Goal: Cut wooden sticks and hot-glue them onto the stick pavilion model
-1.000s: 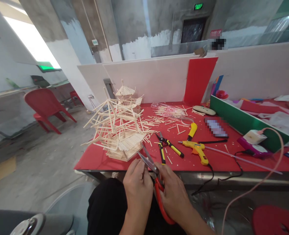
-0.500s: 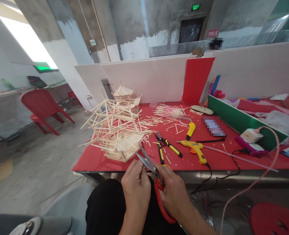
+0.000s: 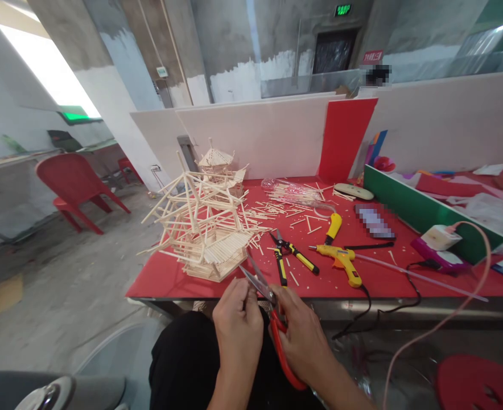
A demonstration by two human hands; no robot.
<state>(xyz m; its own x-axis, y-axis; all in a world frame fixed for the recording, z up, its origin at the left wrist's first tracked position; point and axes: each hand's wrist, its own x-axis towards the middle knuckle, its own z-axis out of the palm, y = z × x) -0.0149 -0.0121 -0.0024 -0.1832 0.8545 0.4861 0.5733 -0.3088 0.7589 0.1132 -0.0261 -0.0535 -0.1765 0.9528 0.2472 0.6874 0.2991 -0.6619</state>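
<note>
Red-handled steel scissors [image 3: 277, 337] sit in our curled right hand [image 3: 301, 330], blades slanting left toward the flat red worktop [image 3: 157, 281]'s near edge; beside them our left hand [image 3: 238, 319] is pinched, its inside hidden.

No text legible: green sign [image 3: 343, 10], red sign [image 3: 372, 56] (both too small).

At centre left, the stick model [image 3: 223, 250] blocks the way across the counter [image 3: 157, 283]; pliers [image 3: 305, 261] and a glue gun [image 3: 339, 258] obstruct the middle. The right hand [image 3: 299, 330] could pass along the near edge below both, up to the black cord [image 3: 368, 302] hanging at lower right.
</note>
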